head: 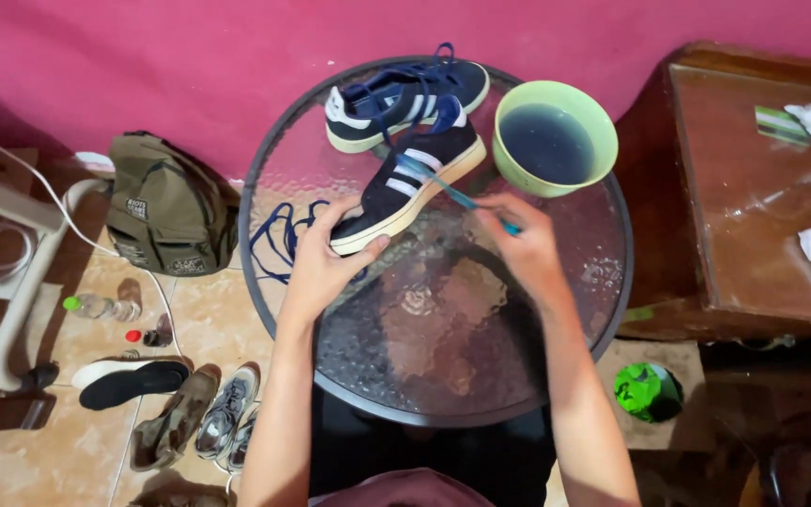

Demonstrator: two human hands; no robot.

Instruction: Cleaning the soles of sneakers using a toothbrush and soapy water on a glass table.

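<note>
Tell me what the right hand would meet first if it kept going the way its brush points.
Most likely the dark blue sneaker held by the left hand: the right hand aims its toothbrush at its striped side. Contact is hard to judge.

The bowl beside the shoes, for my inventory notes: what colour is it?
Light green bowl, holding dark water; head view.

Both your bare forearms reach forward, converging slightly. Your left hand point(319, 266) curls in a grip, thumb pointing toward the right one. Your right hand point(524, 246) pinches closed (fingertips bunched together), level with the left.
</note>
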